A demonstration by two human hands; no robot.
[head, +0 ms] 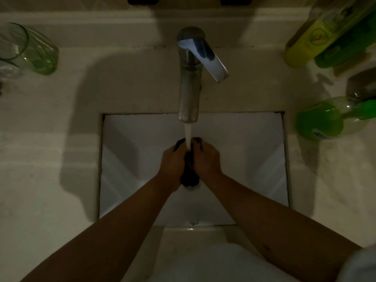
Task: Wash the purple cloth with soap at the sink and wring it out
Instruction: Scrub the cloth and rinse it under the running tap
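I am holding the purple cloth (190, 169) bunched between both hands over the white sink basin (130, 159), right under the stream (188, 137) running from the chrome faucet (188, 94). My left hand (173, 165) is clenching one side of the wad, and my right hand (205, 161) is gripping the other. The cloth looks nearly black in this dim light. I judge this as wetting or rinsing; no lather is showing. If soap is still owed, one hand needs to reach the green bottle (321, 123) on the counter's right side; otherwise, twisting the cloth comes next.
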